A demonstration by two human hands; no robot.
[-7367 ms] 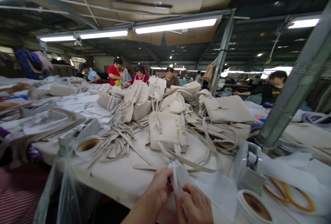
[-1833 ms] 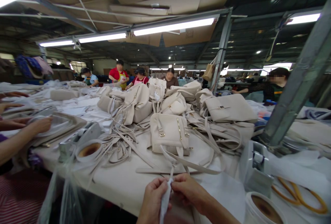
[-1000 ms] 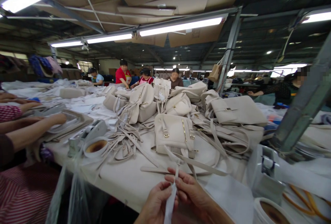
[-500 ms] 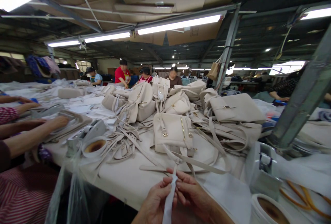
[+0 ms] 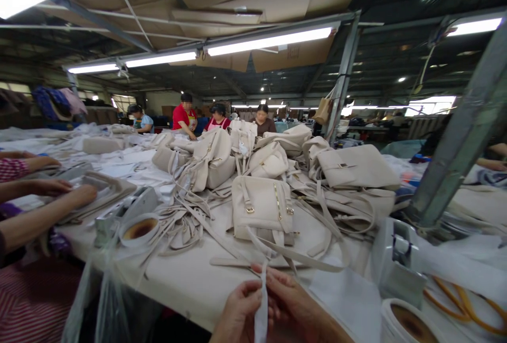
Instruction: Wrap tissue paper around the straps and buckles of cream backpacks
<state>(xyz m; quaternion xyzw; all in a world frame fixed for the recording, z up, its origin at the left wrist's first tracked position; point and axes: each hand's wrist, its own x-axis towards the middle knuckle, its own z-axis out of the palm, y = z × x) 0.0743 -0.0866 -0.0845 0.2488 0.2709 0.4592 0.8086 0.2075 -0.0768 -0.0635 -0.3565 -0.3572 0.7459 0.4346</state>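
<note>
At the near table edge my left hand [image 5: 238, 306] and my right hand [image 5: 291, 296] pinch a narrow white strip [image 5: 262, 303] between them. It hangs down toward me, and its upper end runs toward the straps of a cream bag [image 5: 257, 200]. Whether a strap lies inside the strip I cannot make out. The bag lies just beyond my hands, with gold buckles and a gold zip on its front. A long cream strap [image 5: 311, 262] loops over the table to the right of the bag. My fingers hide part of the strip.
Heaped cream bags [image 5: 356, 166] and loose straps [image 5: 180, 226] lie behind. Left stands a tape dispenser [image 5: 129, 213]; right, another grey dispenser [image 5: 398, 258], a tape roll [image 5: 410, 322] and orange-handled scissors [image 5: 463, 306]. A co-worker's hands [image 5: 81, 195] work at left. A metal post [image 5: 455, 121] rises right.
My hands sit slightly lower, still gripping the white strip. The whole view has shifted a little. The co-worker's hands at left have moved over their pieces.
</note>
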